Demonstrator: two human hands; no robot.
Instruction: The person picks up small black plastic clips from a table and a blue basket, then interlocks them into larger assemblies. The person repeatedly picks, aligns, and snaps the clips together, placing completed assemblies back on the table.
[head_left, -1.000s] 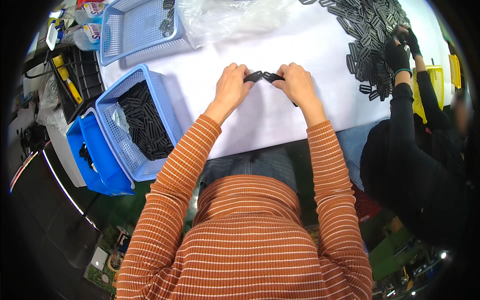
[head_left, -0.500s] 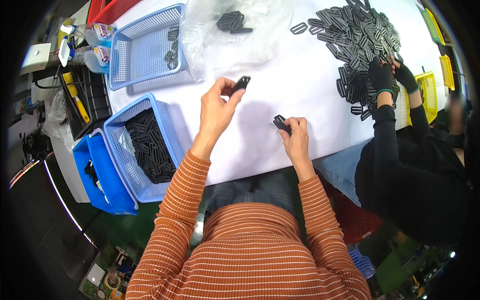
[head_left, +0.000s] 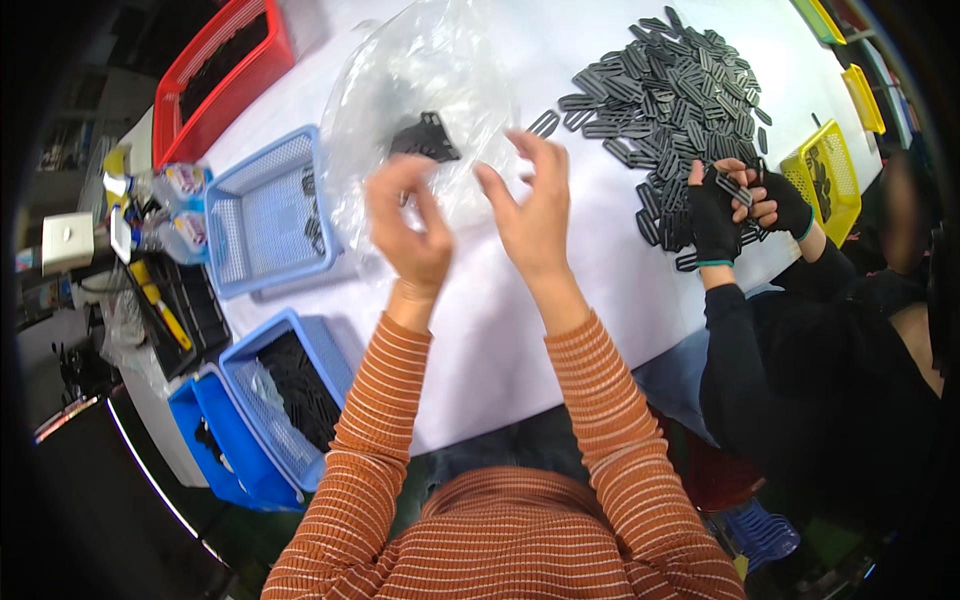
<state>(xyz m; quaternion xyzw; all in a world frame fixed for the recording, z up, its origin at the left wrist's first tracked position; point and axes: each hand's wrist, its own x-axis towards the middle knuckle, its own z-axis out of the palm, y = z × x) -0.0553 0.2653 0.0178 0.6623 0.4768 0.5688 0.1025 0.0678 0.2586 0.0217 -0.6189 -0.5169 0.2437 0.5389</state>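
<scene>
Left hand (head_left: 410, 222): fingers curled, blurred, grasp cannot be told | Right hand (head_left: 532, 208): empty, thumb and fingers spread, near clear plastic bag (head_left: 358, 112) | Black slotted pieces (head_left: 426, 138): clustered in or on bag, unclear which, over tabletop (head_left: 480, 370) | Bottles (head_left: 182, 238): printed labels (head_left: 192, 228), lettering blurred

White box (head_left: 68, 241), two bottles (head_left: 184, 238), yellow tool (head_left: 164, 312)

Before you, a clear, crumpled plastic bag (head_left: 467, 85) lies spread on the white table (head_left: 620, 310). Near its middle, black slotted pieces (head_left: 425, 142) form a small overlapping cluster; whether inside or atop cannot be determined.
</scene>
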